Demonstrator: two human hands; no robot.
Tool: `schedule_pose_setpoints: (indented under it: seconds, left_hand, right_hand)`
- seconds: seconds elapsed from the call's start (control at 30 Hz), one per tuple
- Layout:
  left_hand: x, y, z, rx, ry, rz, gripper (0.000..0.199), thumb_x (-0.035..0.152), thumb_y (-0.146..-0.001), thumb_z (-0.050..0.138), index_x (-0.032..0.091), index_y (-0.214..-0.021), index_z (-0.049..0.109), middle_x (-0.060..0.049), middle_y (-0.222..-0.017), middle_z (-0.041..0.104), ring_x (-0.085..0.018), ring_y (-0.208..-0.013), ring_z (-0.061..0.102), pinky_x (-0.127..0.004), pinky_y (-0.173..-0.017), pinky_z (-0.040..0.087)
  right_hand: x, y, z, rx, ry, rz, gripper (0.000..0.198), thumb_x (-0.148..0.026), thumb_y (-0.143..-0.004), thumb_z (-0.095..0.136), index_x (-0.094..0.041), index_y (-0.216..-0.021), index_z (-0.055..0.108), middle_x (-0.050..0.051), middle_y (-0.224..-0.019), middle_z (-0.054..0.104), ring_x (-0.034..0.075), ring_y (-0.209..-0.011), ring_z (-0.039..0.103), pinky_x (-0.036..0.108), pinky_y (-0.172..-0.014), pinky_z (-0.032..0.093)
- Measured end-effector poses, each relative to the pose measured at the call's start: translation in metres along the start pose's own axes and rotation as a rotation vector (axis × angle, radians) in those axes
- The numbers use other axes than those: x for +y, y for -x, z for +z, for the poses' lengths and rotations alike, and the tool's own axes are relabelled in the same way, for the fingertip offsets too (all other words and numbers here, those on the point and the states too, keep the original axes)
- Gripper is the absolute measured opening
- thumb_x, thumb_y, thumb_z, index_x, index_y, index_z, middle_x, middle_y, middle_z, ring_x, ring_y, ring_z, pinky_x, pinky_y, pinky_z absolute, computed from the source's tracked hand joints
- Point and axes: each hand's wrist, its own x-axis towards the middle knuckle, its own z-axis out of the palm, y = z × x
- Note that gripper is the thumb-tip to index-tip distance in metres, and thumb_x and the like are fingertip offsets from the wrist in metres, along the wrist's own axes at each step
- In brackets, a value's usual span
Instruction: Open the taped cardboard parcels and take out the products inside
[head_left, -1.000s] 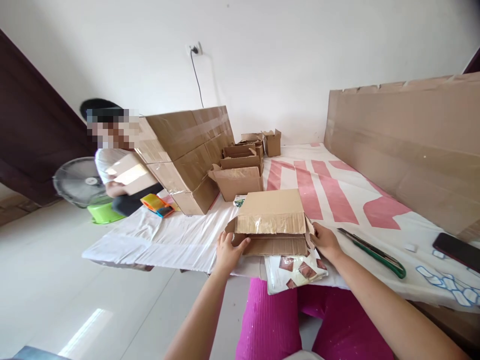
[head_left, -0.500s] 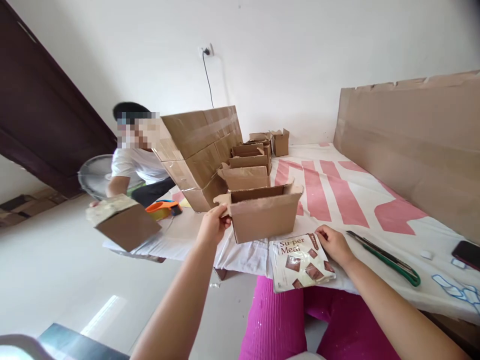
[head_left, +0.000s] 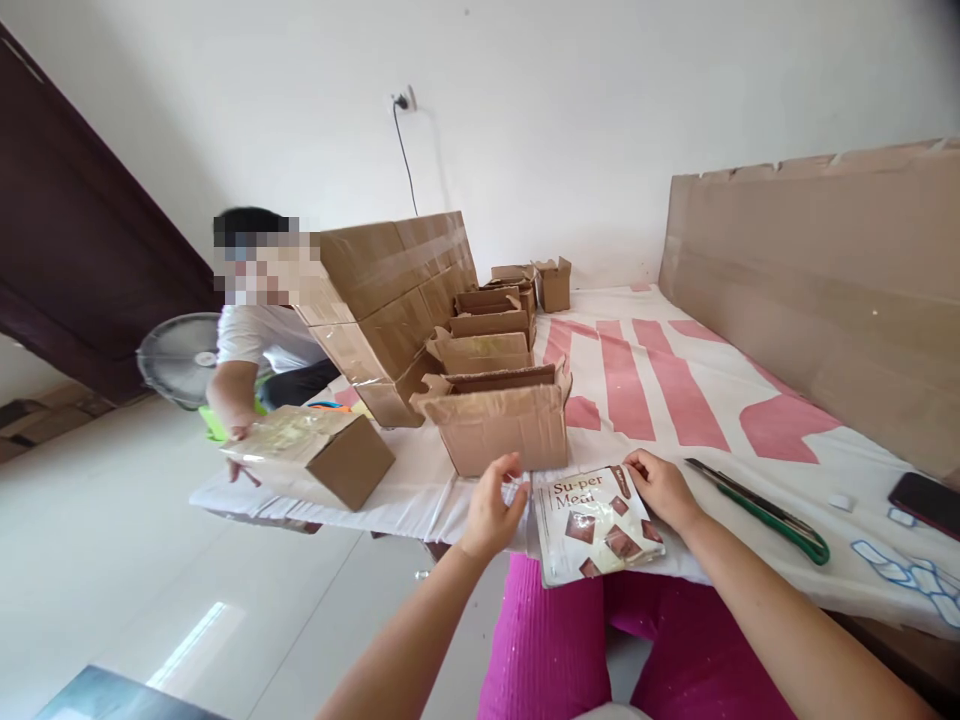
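A flat pouch printed "Su-per Meal" (head_left: 600,525) lies at the table's front edge. My right hand (head_left: 661,487) pinches its upper right corner. My left hand (head_left: 495,510) is beside the pouch's left edge, fingers curved and apart, holding nothing. Just beyond that hand stands an open cardboard box (head_left: 502,430), its flaps up and its inside mostly hidden from me. More open boxes (head_left: 487,350) stand in a row behind it. To the right of my right hand rests a green-handled utility knife (head_left: 772,515).
At the left, a co-worker's hand (head_left: 240,430) is on a taped box (head_left: 349,460) at the table edge. Sealed boxes (head_left: 390,300) form a stack behind. A cardboard sheet (head_left: 817,290) stands along the right side, with a phone (head_left: 926,500) near it.
My left hand has let go of the open box and moved right and down to the pouch. The co-worker's taped box has moved right onto the table edge, covering much of the orange tape dispenser.
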Motion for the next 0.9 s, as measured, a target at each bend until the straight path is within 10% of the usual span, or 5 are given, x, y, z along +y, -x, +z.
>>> schedule_pose_setpoints:
  seconds: [0.13, 0.5, 0.77, 0.9]
  left_hand:
    - [-0.003, -0.005, 0.025, -0.168, -0.023, -0.125, 0.044, 0.029, -0.082, 0.059, 0.023, -0.124, 0.047, -0.001, -0.090, 0.067, -0.017, -0.082, 0.064, -0.032, -0.081, 0.050]
    - [-0.047, -0.036, 0.025, 0.107, -0.178, -0.408, 0.029, 0.027, -0.081, 0.056, 0.020, -0.108, 0.048, -0.006, -0.089, 0.064, -0.022, -0.082, 0.065, -0.037, -0.078, 0.051]
    - [-0.012, -0.016, 0.026, 0.046, -0.176, -0.267, 0.023, 0.032, -0.084, 0.051, 0.018, -0.102, 0.057, -0.011, -0.104, 0.064, -0.026, -0.099, 0.062, -0.043, -0.088, 0.050]
    - [0.023, 0.013, 0.023, -0.289, -0.093, -0.106, 0.051, 0.049, -0.082, 0.061, 0.022, -0.124, 0.055, -0.013, -0.125, 0.061, -0.029, -0.117, 0.057, -0.047, -0.099, 0.047]
  right_hand:
    - [0.001, 0.000, 0.001, 0.002, 0.003, 0.001, 0.022, -0.038, -0.083, 0.045, -0.023, -0.080, 0.061, 0.003, -0.076, 0.070, 0.021, -0.071, 0.064, 0.031, -0.067, 0.044]
    - [0.003, 0.000, 0.003, -0.004, -0.003, -0.004, 0.019, -0.034, -0.083, 0.044, -0.023, -0.079, 0.059, 0.002, -0.075, 0.069, 0.020, -0.070, 0.064, 0.030, -0.067, 0.044]
    - [0.004, 0.000, 0.003, -0.010, -0.002, -0.008, 0.017, -0.032, -0.084, 0.045, -0.023, -0.079, 0.059, 0.002, -0.076, 0.069, 0.019, -0.071, 0.063, 0.029, -0.067, 0.043]
    - [0.002, 0.000, 0.003, -0.018, 0.015, 0.002, 0.015, -0.030, -0.084, 0.047, -0.023, -0.080, 0.060, 0.001, -0.076, 0.069, 0.018, -0.070, 0.063, 0.028, -0.066, 0.043]
